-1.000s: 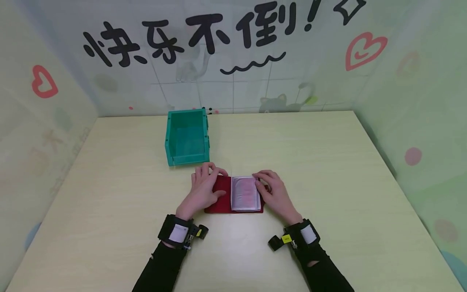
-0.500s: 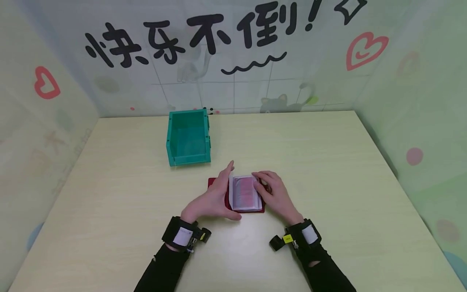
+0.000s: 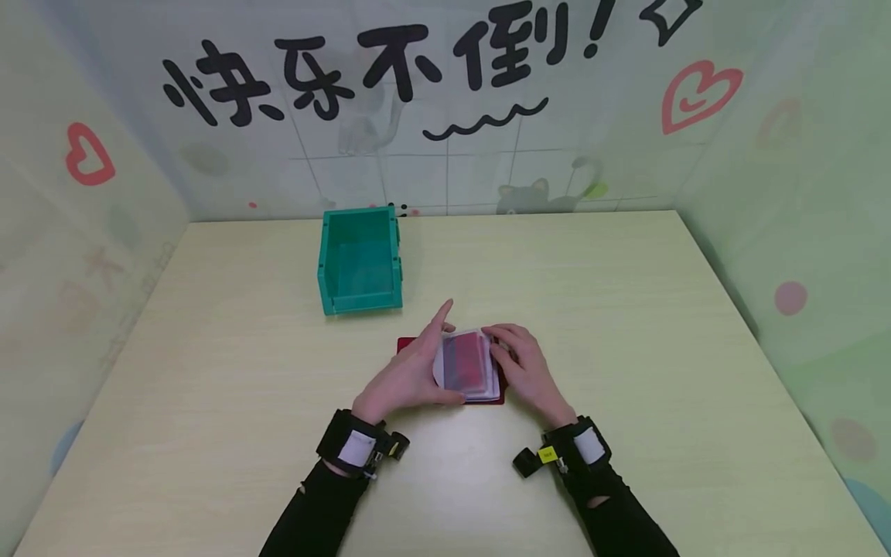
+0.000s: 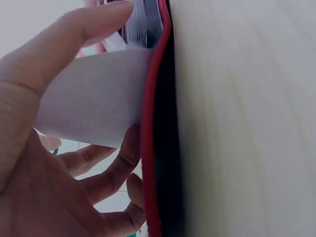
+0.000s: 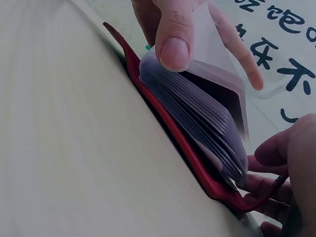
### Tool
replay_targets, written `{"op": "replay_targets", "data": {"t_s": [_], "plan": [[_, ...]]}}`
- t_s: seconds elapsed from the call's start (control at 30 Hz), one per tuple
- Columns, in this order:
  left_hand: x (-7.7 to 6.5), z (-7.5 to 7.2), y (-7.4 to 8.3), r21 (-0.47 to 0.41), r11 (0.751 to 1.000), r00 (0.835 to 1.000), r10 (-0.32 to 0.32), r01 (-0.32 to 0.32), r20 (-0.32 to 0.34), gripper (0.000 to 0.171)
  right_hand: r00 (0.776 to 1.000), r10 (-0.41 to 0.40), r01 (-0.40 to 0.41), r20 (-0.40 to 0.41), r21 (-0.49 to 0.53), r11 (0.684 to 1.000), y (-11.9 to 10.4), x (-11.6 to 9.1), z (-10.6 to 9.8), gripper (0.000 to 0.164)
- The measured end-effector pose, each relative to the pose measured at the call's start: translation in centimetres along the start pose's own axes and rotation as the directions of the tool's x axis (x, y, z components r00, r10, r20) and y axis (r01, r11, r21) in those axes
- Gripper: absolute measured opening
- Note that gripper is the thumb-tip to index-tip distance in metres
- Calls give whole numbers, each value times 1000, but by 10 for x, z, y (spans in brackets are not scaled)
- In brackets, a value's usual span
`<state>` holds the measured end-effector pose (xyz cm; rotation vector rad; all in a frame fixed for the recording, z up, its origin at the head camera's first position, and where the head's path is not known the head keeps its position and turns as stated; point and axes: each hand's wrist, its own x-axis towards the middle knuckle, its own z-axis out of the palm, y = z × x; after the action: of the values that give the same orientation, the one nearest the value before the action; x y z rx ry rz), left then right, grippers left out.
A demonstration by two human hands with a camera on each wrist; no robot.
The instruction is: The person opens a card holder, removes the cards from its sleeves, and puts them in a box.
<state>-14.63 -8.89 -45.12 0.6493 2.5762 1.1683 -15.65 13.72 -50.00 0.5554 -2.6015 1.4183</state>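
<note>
A red card holder (image 5: 163, 116) lies open on the table, its stack of clear plastic sleeves (image 3: 465, 363) fanning up from the cover. My left hand (image 3: 411, 371) stands at its left side, with the thumb at the near edge and the index finger stretched toward the back. In the left wrist view a raised white sleeve page (image 4: 98, 96) leans between that thumb and the other fingers, which touch the red cover. My right hand (image 3: 524, 367) grips the right edge, thumb over the sleeves' side and fingers behind the curled cover end.
A teal plastic bin (image 3: 362, 303) stands behind and to the left of the card holder. Pale wood tabletop (image 3: 626, 309) surrounds it. Printed cloth walls (image 3: 292, 170) border the table at the back and both sides.
My left hand has moved right from the left cover onto the sleeves, and pages have lifted, with a pink-toned one tilting up. The right hand stays at the right edge.
</note>
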Motion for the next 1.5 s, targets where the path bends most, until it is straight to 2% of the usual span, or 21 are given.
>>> {"op": "replay_targets", "data": {"t_s": [0.27,0.43,0.5,0.63,0.77,0.87,1.0,1.1,1.2,1.27,1.33,1.4,1.5], "plan": [[-3,-9,-5,-26,999,1000,27,-27,9,134,1000,-10,10,-1,-15,1000,-3,3,2,31],[-9,-18,-11,-89,996,999,32,-31,3,128,999,-39,41,23,-109,993,-4,4,5,38],[-11,-21,-16,-135,991,1000,3,-5,-10,122,999,-31,35,33,-145,989,-4,4,6,43],[-16,-28,-25,-197,977,995,-93,84,-35,108,999,-9,16,38,-167,986,-5,2,7,47],[-17,-30,-32,-173,975,987,-153,142,-49,95,999,-16,21,32,-172,985,-5,1,8,47],[-17,-30,-34,-100,979,980,-185,177,-79,85,999,-22,27,28,-174,984,-3,0,8,47],[-16,-30,-35,-56,967,961,-254,250,-107,73,999,-32,35,20,-168,985,-2,-1,8,46],[-15,-29,-37,-102,952,950,-298,289,-95,69,998,-59,60,10,-174,983,-6,-2,9,40],[-15,-30,-42,-163,940,946,-316,300,-79,65,991,-134,132,6,-216,968,-15,-2,10,27],[-15,-31,-45,-210,933,948,-312,293,-63,62,981,-193,194,29,-258,947,-25,-1,12,18],[-16,-32,-48,-246,930,955,-292,272,-50,58,975,-205,219,81,-284,933,-37,0,16,15],[-16,-34,-49,-287,923,961,-275,257,-25,55,976,-158,199,150,-311,930,-48,1,18,15],[-15,-34,-49,-314,917,965,-261,246,-7,52,972,-36,126,231,-392,911,-63,5,22,24]]}}
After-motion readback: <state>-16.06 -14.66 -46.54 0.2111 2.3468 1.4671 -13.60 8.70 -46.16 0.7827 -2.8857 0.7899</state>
